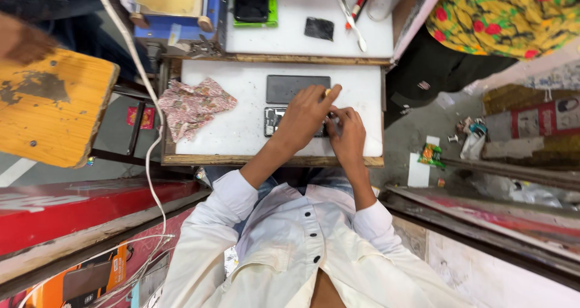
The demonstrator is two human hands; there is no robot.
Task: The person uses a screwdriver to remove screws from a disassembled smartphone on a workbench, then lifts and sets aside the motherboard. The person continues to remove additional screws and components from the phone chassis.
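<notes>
An opened phone (275, 122) is pinned flat on the white worktop (241, 132) under the left hand (305, 117) and right hand (345, 136), fingers curled onto it. Thin, stiff and fragile, it is best gripped by its edges. A dark panel (297, 88) lies just behind.

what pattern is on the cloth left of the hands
A pink and white floral print on the crumpled cloth, clearest in the head view.

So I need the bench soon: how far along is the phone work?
Partway, it seems. A dark panel already lies apart on the white board. Both hands, left hand and right hand, are on the opened phone. The phone is not yet closed up; finer detail is hidden.
</notes>
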